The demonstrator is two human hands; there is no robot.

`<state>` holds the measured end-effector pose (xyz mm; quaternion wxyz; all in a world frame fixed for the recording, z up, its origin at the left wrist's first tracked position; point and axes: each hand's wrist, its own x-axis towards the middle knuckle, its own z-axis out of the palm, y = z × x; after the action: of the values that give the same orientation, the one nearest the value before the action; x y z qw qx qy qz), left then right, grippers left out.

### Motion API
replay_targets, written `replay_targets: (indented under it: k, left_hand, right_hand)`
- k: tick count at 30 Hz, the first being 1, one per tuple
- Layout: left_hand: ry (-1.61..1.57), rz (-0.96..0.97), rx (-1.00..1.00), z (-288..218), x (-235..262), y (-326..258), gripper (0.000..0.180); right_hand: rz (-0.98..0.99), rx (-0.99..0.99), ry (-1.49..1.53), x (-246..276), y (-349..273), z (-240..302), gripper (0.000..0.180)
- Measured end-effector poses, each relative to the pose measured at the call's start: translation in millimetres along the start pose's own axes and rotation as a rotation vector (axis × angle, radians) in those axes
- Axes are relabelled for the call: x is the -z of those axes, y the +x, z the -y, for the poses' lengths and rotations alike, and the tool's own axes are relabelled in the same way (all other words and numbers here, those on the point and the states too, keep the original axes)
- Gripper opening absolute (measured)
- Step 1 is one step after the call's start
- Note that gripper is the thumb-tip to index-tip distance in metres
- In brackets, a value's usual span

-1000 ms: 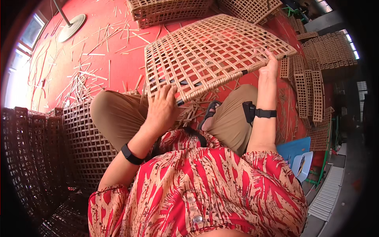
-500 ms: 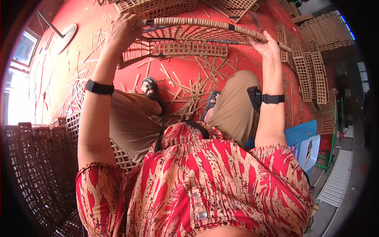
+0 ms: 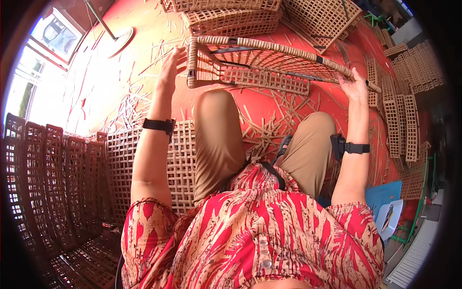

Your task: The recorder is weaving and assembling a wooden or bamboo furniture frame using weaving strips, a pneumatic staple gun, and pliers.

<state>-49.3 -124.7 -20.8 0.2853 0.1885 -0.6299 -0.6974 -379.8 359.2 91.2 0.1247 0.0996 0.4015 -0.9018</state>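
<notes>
A shallow rectangular woven basket (image 3: 274,46) with a wrapped rim and open lattice is held up in front of my knees. Black bands mark its rim in places. My right hand (image 3: 355,87) grips the rim near its right end, fingers reaching behind the edge. Beside the basket's left end is my left hand (image 3: 172,70), fingers stretched out and apart, pointing toward the corner; whether the fingertips touch it I cannot tell. The basket's far underside is partly hidden by its own rim.
Loose cane strips (image 3: 262,127) litter the red floor. Finished lattice baskets (image 3: 236,21) lie beyond, with more stacked at the right (image 3: 409,125). Dark lattice panels (image 3: 53,173) stand at my left. A round-based metal stand (image 3: 120,42) and a blue tray (image 3: 385,193) flank the area.
My left hand has let go of the basket's left corner and opened beside it. My right hand keeps its hold. The view has shifted, and my left knee has risen.
</notes>
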Motion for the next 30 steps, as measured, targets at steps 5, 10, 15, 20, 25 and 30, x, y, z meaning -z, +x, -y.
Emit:
replay_targets:
  k: [5, 10, 15, 20, 25, 30]
  left_hand:
    - [0.189, -0.025, -0.085, 62.1, 11.2, 13.3, 0.054]
    - [-0.245, 0.024, 0.167, 100.3, 21.4, 32.9, 0.036]
    - [-0.269, 0.095, 0.001, 86.0, 13.9, 15.6, 0.036]
    - [-0.22, -0.028, 0.044, 41.8, 12.2, 0.3, 0.042]
    - [-0.278, -0.124, 0.046, -25.2, 2.4, -15.7, 0.051]
    - [-0.041, -0.111, -0.143, -67.2, -25.5, -63.8, 0.052]
  right_hand:
    - [0.033, -0.003, -0.043, 0.8, -5.5, -1.4, 0.03]
    - [0.142, 0.047, -0.136, 2.1, -14.4, -3.0, 0.05]
    - [0.112, 0.073, -0.121, -17.1, -37.3, -5.3, 0.048]
    - [0.119, 0.123, -0.139, -36.6, -54.8, -10.5, 0.038]
    - [0.122, 0.083, -0.176, -22.4, -61.1, -6.2, 0.026]
    - [0.125, 0.055, -0.183, 3.5, -71.9, -11.8, 0.03]
